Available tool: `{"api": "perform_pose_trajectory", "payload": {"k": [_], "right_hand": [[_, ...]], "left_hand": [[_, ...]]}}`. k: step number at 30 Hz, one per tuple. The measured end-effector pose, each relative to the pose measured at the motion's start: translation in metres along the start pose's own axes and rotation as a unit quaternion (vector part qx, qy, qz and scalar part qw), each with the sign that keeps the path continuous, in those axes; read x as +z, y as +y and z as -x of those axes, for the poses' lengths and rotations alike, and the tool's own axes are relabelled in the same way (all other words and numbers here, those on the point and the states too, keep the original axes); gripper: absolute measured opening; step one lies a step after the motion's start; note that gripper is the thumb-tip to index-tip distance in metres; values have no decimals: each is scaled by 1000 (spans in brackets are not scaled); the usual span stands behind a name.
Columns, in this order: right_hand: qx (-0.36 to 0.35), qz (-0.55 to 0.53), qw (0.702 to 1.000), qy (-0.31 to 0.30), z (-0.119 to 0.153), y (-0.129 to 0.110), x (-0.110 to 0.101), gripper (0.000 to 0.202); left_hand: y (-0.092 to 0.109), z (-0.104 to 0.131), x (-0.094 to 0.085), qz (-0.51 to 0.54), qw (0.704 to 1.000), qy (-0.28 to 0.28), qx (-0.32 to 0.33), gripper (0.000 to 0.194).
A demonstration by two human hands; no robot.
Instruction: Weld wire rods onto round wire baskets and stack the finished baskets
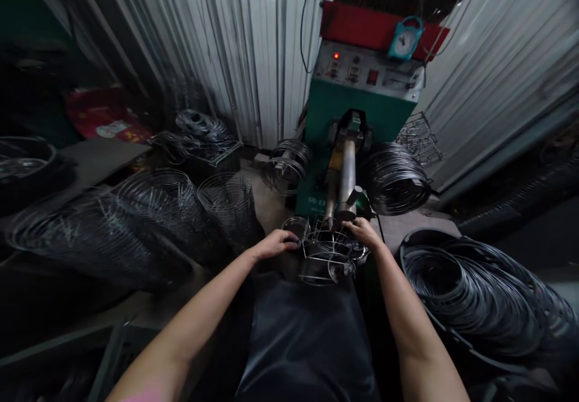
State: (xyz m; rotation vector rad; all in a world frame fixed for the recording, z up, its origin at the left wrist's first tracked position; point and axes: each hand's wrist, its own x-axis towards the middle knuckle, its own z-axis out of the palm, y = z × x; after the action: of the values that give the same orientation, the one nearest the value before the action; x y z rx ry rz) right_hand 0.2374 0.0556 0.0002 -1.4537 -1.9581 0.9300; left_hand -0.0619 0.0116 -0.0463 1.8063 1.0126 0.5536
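A wire basket frame (323, 248) of thin metal rods with round rings sits just under the electrode tip of a green spot welder (312, 142). My left hand (275, 244) closes its fingers at the ring on the frame's left side. On the other side, my right hand (364, 234) pinches the frame near its upper right, close beside the electrode (330, 206). The exact fingertip contact is small and dim. A thick metal arm (348, 166) of the welder reaches out above the frame.
Wire rings (393, 178) hang right of the welder, with another bundle (286, 166) on its left. A bin of wire rings (470, 293) stands at right. Stacked wire baskets (154, 209) fill the left. A blue clock (406, 38) sits on the control panel (362, 70).
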Motion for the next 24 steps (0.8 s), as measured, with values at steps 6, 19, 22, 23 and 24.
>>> {"api": "perform_pose_trajectory", "payload": {"k": [6,19,22,23,24], "right_hand": [[-19,-3,1000,-23,37,-19,12,45],[31,-83,994,63,99,-35,53,51],[27,-89,993,66,110,-37,59,53],[23,-88,994,68,113,-37,62,52],[20,-85,994,70,116,-37,64,52]], "left_hand": [[41,54,-1,-103,982,-63,142,16],[61,92,-210,-499,811,282,-117,23],[32,74,-198,-498,803,285,-159,25],[19,68,-190,-495,806,280,-167,25],[6,62,-181,-489,808,275,-177,24]]}}
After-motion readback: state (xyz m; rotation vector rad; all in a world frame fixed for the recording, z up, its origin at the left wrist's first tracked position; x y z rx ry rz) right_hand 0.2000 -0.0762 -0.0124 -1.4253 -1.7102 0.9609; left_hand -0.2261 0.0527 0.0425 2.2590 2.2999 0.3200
